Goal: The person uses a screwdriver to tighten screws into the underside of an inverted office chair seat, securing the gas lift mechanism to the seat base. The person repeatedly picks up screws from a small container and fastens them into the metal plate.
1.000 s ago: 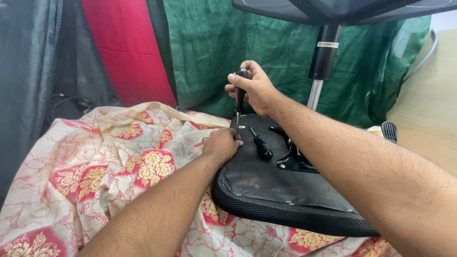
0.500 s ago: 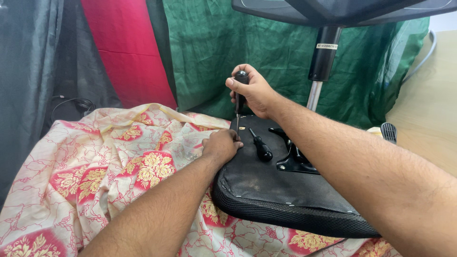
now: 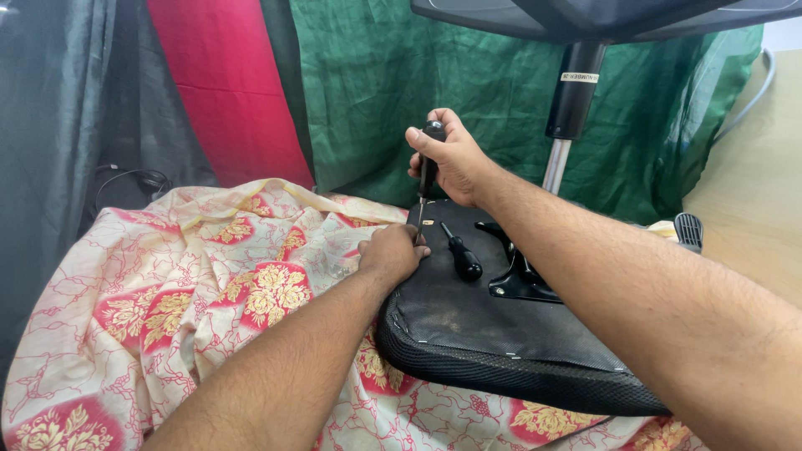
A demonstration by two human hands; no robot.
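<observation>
A black chair seat (image 3: 501, 326) lies upside down on a flowered cloth (image 3: 209, 284). My right hand (image 3: 451, 159) grips the black handle of a screwdriver (image 3: 428, 179) held upright, its tip down at the seat's far left corner. My left hand (image 3: 393, 250) rests on that corner, fingers curled beside the screwdriver's tip. A second black-handled screwdriver (image 3: 461, 253) lies loose on the seat, next to a black metal bracket (image 3: 522, 271).
A chair's gas-lift column (image 3: 568, 117) rises behind the seat under a dark base. Green cloth (image 3: 401, 83), red cloth (image 3: 225, 83) and grey cloth (image 3: 58, 117) hang at the back. A wooden floor (image 3: 752, 200) lies right, with a black caster (image 3: 688, 230).
My right hand with the screwdriver has shifted very slightly. My left hand stays at the seat's corner.
</observation>
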